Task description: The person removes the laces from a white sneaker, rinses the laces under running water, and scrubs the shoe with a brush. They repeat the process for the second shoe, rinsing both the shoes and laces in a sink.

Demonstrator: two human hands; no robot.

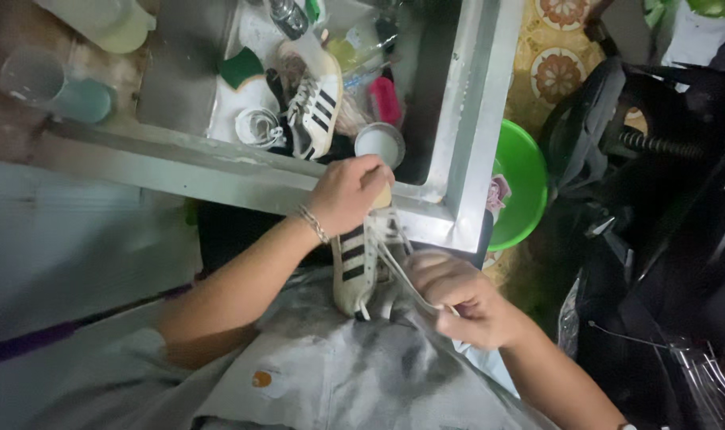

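Clamped tight, the left hand grips the toe end of a white sneaker with black stripes, held over the person's lap at the near rim of the metal sink. Right hand pinches a white shoelace, fingers closed on it, pulled taut from the shoe. Out in the basin lies the matching sneaker, beside a green sponge and a white cup. Right of the sink, a green plastic basin sits on patterned floor tiles. Dim, cluttered room.
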